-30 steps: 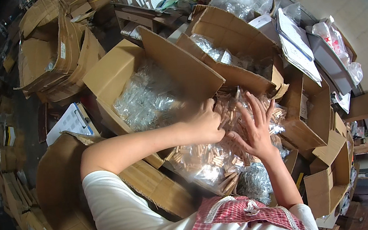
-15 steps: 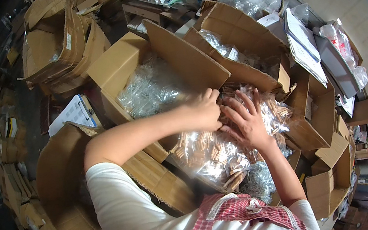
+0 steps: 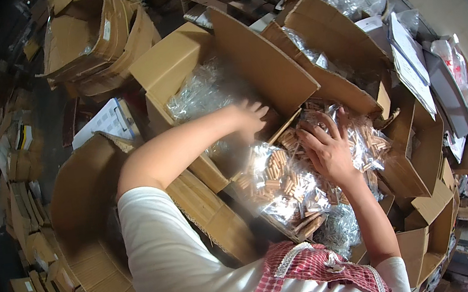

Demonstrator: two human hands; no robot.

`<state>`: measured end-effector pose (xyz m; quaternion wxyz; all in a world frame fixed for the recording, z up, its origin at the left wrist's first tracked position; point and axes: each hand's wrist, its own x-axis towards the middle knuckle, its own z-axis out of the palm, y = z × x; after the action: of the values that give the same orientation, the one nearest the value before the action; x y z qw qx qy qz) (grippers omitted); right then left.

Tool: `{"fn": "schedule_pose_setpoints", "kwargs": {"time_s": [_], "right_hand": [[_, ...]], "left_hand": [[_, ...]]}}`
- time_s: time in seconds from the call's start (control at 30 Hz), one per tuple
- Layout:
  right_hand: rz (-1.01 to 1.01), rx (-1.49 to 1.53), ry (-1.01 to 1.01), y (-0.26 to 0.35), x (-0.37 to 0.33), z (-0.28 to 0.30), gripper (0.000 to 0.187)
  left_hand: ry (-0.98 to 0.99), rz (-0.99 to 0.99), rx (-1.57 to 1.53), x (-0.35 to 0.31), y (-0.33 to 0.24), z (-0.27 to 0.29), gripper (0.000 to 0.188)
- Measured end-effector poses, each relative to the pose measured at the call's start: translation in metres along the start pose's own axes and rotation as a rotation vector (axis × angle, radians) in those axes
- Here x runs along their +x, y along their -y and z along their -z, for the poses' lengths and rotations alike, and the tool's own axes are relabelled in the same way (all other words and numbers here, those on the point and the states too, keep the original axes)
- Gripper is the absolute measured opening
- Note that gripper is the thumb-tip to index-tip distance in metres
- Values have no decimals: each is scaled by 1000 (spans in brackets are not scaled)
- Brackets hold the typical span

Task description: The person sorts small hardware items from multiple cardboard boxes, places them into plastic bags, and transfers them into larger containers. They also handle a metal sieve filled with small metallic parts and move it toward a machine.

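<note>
Hands work among open brown cardboard boxes. Left hand (image 3: pixel 252 115) reaches forward with fingers loosely spread, its fingertips at the tall inner flap of the big open cardboard box (image 3: pixel 175 59) that holds crumpled clear plastic bags (image 3: pixel 203 91); whether it grips anything cannot be told. Right hand (image 3: pixel 326 148) lies flat, palm down and fingers spread, pressed on a clear plastic bag full of short tan wooden dowels (image 3: pixel 280 181), pinching nothing. That dowel bag sits in the box just in front of the person, between the two forearms and beside the big box, with more such bags (image 3: pixel 372 139) touching it on the right. Another open cardboard box lined with clear plastic (image 3: pixel 327 45) stands behind it. Flattened cardboard sheets (image 3: pixel 90 41) are piled well apart at the far left, and white papers (image 3: pixel 413 69) lie at the right.
</note>
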<state>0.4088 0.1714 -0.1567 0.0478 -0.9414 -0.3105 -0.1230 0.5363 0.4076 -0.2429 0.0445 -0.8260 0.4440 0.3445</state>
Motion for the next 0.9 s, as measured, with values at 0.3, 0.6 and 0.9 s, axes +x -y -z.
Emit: {"fn": "schedule_pose_setpoints", "kwargs": {"time_s": [0.3,0.6,0.9], "right_hand": [[-24,23,-29,3,0,-2,42],[-44,63,-32,2,-1,-4,47],[-73,89,19,-3,-5,-4,49]], "left_hand": [[-272,11,137,16,-7,-4,39],[-152,-5,-287,-34,42,45,33],[-701,-28,-735,-52,72,82,30]]}}
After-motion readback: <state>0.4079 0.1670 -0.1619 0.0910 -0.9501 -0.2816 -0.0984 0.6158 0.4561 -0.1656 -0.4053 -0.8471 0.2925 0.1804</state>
